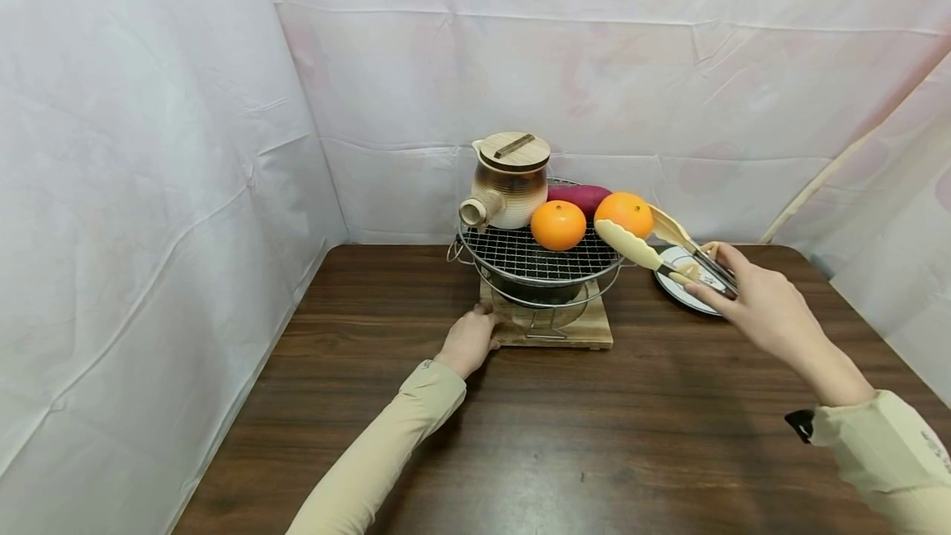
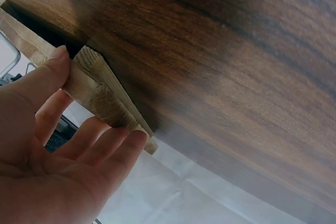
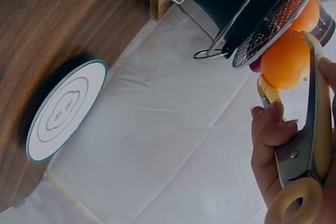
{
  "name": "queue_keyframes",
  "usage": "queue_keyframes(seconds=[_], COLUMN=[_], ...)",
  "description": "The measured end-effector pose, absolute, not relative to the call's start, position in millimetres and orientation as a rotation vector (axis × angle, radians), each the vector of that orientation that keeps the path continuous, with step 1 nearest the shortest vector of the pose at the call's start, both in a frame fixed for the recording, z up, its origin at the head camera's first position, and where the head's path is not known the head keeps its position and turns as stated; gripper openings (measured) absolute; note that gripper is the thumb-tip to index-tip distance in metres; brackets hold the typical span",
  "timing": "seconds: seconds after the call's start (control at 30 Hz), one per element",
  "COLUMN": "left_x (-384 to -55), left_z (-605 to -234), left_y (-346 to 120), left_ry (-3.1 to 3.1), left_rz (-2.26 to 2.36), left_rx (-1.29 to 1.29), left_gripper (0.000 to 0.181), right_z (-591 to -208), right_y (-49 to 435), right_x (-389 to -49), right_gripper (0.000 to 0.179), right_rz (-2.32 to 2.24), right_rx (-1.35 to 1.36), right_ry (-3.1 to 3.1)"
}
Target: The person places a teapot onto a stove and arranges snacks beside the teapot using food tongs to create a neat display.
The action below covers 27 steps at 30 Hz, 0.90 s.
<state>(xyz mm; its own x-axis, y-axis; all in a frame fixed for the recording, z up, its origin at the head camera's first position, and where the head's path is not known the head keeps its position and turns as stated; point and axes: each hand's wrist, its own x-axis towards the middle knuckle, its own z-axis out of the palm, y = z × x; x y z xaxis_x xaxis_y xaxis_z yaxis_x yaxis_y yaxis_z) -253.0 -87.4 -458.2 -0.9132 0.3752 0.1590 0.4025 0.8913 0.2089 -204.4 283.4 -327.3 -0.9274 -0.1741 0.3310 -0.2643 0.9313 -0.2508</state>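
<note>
My right hand (image 1: 768, 304) grips a pair of tongs (image 1: 627, 244) with cream tips and a metal body. Between the tips sits an orange (image 1: 620, 210), at the right side of the round wire grill (image 1: 520, 258). A second orange (image 1: 558, 226) rests on the mesh, left of the first. Down at the base, my left hand (image 1: 470, 343) holds the left edge of the square wooden board (image 1: 594, 324) under the stove; in the left wrist view the thumb and fingertips lie along the board (image 2: 100, 95).
On the grill's left stands a teapot (image 1: 513, 188) with a wooden lid, its hollow side handle toward me. A purple sweet potato (image 1: 583, 198) lies behind the oranges. A white plate (image 3: 81, 95) with a green rim is on the table, right of the stove. White cloth (image 1: 565, 81) hangs behind.
</note>
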Motion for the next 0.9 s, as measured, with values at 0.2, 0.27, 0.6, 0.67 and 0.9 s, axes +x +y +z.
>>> queue_keyframes(seconds=[0.2, 0.27, 0.6, 0.67, 0.9], left_x=[-253.8, -253.7, -254.0, -254.2, -254.2], left_z=[-458.2, -458.4, -458.6, -458.6, -459.2], left_y=[-87.4, -87.4, -87.4, -87.3, -87.6], left_ry=[-2.936, -2.936, -2.949, -2.946, -2.936], left_rz=[-0.366, -0.364, -0.359, -0.358, -0.36], left_rx=[-0.605, -0.607, -0.608, -0.61, -0.617], left_gripper=[0.041, 0.041, 0.04, 0.041, 0.042], right_z=[-320.7, -319.7, -318.5, -318.2, -317.6], right_y=[280.7, 280.2, 277.2, 276.9, 276.5], right_x=[-205.1, -205.3, -206.9, -207.3, -207.6], right_gripper=[0.049, 0.049, 0.051, 0.052, 0.051], right_rz=[0.395, 0.386, 0.377, 0.377, 0.377], right_rx=[0.323, 0.327, 0.329, 0.325, 0.336], right_ry=[-2.819, -2.827, -2.851, -2.856, -2.862])
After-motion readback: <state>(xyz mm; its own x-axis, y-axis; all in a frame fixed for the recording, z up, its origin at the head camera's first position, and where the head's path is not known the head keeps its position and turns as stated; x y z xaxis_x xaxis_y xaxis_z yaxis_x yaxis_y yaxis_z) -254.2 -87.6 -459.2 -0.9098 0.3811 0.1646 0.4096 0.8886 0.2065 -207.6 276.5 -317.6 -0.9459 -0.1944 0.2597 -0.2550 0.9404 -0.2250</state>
